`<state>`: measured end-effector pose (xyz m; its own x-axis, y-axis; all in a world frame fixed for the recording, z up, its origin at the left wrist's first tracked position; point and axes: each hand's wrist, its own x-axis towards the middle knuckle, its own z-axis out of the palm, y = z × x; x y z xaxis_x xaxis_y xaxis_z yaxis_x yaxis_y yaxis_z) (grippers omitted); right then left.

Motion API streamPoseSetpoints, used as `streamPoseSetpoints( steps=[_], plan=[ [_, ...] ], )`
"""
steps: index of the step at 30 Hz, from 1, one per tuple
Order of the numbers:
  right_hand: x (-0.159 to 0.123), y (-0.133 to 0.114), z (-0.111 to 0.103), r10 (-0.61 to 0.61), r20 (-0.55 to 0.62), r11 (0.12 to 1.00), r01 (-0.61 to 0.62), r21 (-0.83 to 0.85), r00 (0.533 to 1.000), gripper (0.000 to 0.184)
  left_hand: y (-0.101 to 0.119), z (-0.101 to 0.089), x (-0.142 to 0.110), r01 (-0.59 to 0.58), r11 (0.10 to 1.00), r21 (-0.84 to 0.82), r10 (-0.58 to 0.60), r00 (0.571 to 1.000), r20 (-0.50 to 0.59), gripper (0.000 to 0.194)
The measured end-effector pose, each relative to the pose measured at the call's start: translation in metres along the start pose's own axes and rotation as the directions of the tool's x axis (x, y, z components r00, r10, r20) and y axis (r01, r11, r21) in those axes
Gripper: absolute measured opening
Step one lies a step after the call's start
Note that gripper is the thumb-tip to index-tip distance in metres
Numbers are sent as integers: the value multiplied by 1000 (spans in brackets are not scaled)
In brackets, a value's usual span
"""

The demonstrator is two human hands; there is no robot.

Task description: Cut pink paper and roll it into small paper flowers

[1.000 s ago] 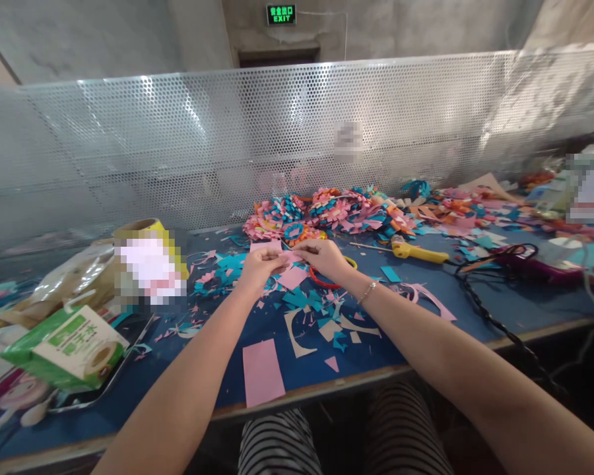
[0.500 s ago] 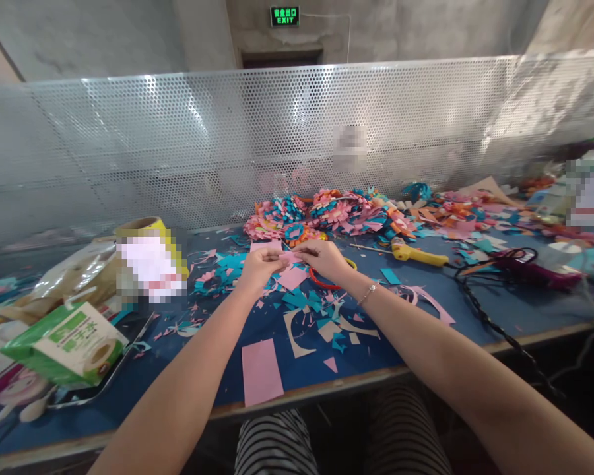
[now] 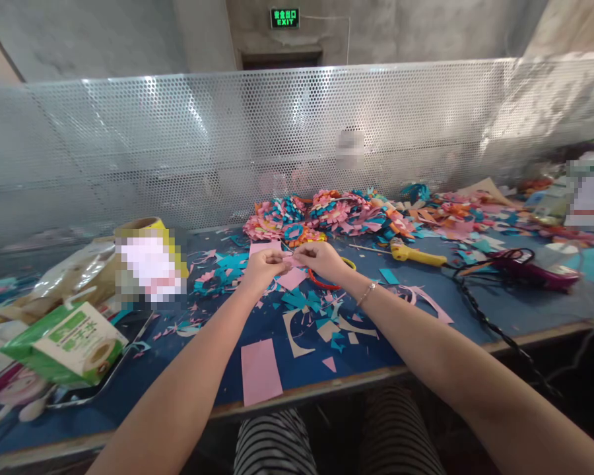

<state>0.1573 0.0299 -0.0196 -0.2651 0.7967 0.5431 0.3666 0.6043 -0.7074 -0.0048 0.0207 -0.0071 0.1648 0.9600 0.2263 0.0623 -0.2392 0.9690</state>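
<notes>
In the middle of the head view, my left hand [image 3: 267,267] and my right hand [image 3: 323,258] face each other just above the table, fingertips pinched. Between them is a small pink piece [image 3: 289,258], thin like paper or felt; its shape is partly covered by the fingers. Just below lies a larger pink scrap [image 3: 292,279] on the table. A red and yellow ring [image 3: 321,284] rests beside and partly behind my right hand. Behind the hands sits a heap of fringed pink, blue and orange flowers [image 3: 327,212].
A yellow glue gun [image 3: 418,254] lies to the right, its black cord [image 3: 485,320] running over the table edge. A pink rectangle [image 3: 261,371] lies at the front. At left stand a green box [image 3: 64,343] and a yellow roll [image 3: 175,247]. A perforated metal screen [image 3: 277,132] rises behind.
My fingertips have drawn slightly apart around the small pink piece, and less of it shows. The things on the table have not moved.
</notes>
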Motion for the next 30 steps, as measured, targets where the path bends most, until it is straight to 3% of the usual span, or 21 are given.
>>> streamPoseSetpoints(
  steps=[7,16,25,30],
  plan=[
    [0,-4,-2,21,43,1000,-20,-18,999,20,-4,3,0,-16,999,51,13,999,47,27],
    [6,7,-1,99,36,973,-104,206,994,21,-5,0,3,-61,998,20,61,998,-3,28],
    [5,-4,-4,84,-10,996,-84,18,996,18,-4,0,2,-20,999,25,20,1000,-13,24],
    [3,-10,-1,154,37,956,-158,247,987,16,-6,-2,3,-34,999,-3,34,997,-71,23]
  ],
)
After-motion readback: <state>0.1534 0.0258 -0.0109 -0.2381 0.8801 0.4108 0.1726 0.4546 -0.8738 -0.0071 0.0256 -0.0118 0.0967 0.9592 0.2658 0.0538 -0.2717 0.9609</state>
